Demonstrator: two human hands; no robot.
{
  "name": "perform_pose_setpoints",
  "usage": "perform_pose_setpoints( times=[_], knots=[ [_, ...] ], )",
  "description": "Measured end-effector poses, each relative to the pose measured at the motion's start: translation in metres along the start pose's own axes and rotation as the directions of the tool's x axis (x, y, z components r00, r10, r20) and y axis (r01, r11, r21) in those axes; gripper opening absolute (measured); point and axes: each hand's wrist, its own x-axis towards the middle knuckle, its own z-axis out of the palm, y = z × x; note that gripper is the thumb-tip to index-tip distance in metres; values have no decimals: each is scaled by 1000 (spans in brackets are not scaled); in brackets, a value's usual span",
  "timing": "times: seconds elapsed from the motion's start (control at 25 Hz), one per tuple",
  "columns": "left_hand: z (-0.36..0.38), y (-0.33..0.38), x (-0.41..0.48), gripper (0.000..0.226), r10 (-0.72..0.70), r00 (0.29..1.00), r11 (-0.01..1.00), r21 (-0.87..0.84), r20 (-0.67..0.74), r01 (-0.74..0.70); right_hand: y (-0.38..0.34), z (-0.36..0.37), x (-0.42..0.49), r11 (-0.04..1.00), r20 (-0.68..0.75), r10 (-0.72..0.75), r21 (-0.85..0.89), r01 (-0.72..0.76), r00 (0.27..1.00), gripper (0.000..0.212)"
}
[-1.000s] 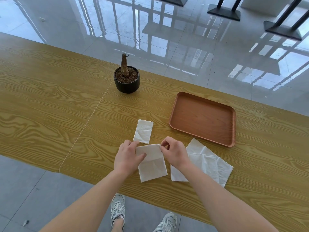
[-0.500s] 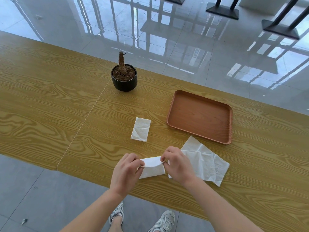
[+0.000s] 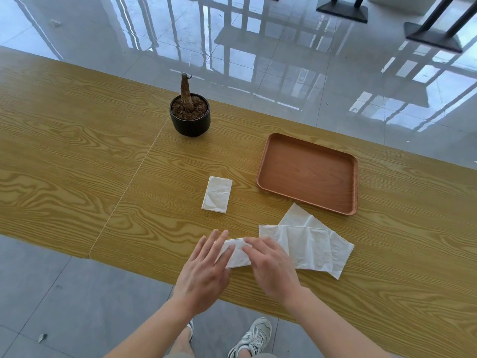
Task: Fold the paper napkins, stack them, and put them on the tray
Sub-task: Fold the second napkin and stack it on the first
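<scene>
Left hand (image 3: 204, 267) and right hand (image 3: 271, 264) press flat on the 6 o'clock napkin (image 3: 236, 254); early release may unfold it.

Wood-grain table (image 3: 77, 156) with a potted stump, over a tiled floor.

A round black pot (image 3: 190, 124) stands upright near the table's far edge. It is filled with brown soil (image 3: 200, 108), and a bare, cut-off trunk (image 3: 185, 90) rises from the soil without leaves. A thin seam (image 3: 134, 174) runs across the tabletop from just beside the pot towards the near edge. Beyond the table, the glossy pale floor (image 3: 258, 60) mirrors window frames and railings. Two black metal bases (image 3: 342, 11) with slanted legs stand on it at the upper right. On the near side, the matte grey tiles (image 3: 51, 293) carry a small pale scrap (image 3: 42, 337) at the lower left.
</scene>
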Motion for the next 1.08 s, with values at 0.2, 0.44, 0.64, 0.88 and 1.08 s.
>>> perform_pose_setpoints(
  times=[0.2, 0.44, 0.64, 0.88, 1.08],
  knots=[
    [13, 1, -14, 85, -39, 975, 991, 134, 221, 9, 6, 16, -13, 984, 235, -40, -160, 79, 971, 59],
    [18, 4, -19, 88, -39, 977, 996, 86, 212, 21, 4, 22, -15, 975, 267, -80, -177, 131, 960, 87],
    [19, 4, -24, 93, -33, 975, 996, 93, 218, 13, 7, 24, -7, 958, 356, -177, -149, 243, 917, 99],
    [19, -2, -26, 88, -67, 971, 994, 98, 229, 46, 14, 26, -8, 954, 353, -201, -141, 264, 914, 105],
    [21, -2, -26, 86, -80, 968, 994, 96, 240, 58, 16, 25, -8, 958, 365, -200, -122, 260, 909, 102]
  ],
)
